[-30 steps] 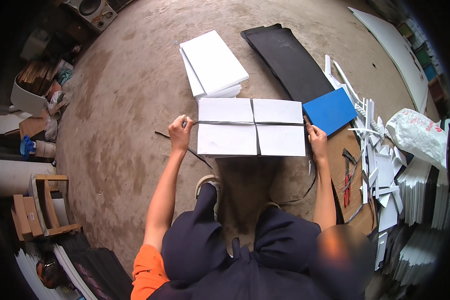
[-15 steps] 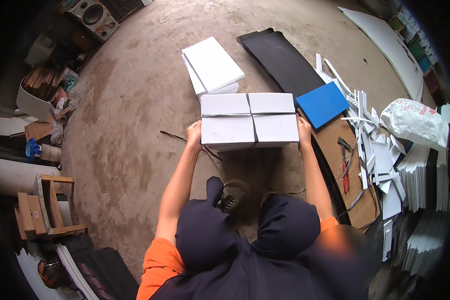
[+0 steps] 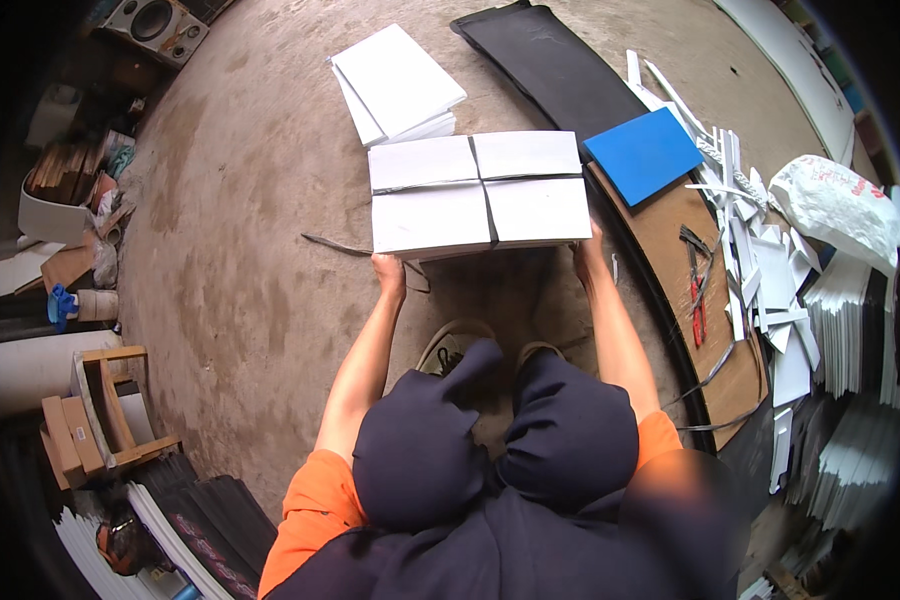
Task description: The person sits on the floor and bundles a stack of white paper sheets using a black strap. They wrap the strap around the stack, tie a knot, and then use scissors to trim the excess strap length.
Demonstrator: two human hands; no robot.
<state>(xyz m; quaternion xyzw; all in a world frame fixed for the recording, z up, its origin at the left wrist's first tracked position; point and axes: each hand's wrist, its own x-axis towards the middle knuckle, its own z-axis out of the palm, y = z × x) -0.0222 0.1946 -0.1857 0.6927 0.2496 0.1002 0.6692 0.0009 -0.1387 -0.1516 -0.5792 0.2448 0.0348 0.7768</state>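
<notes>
In front of my knees is a thick bundle of white boards (image 3: pixel 425 215), bound crosswise with a dark strap (image 3: pixel 484 190). My left hand (image 3: pixel 390 272) grips its near left corner, with the fingers partly hidden beneath it. At the near right corner my right hand (image 3: pixel 588 255) has hold of the bundle too, its fingertips hidden behind the edge. Just beyond the bundle, a loose stack of white boards (image 3: pixel 398 82) lies on the floor. A loose dark strap (image 3: pixel 335 245) pokes out on the floor by my left hand.
To the right, a blue board (image 3: pixel 644 156) rests on brown sheeting (image 3: pixel 660 262) beside red-handled pliers (image 3: pixel 697 300) and white offcuts (image 3: pixel 765 270). A long black sheet (image 3: pixel 560 60) lies behind. A wooden frame (image 3: pixel 120 405) stands at left. A white plastic bag (image 3: pixel 835 210) sits far right.
The bundle has tipped so more of its top and near face show, and it sits a little further left and up in view. My hands have moved to its near lower corners.
</notes>
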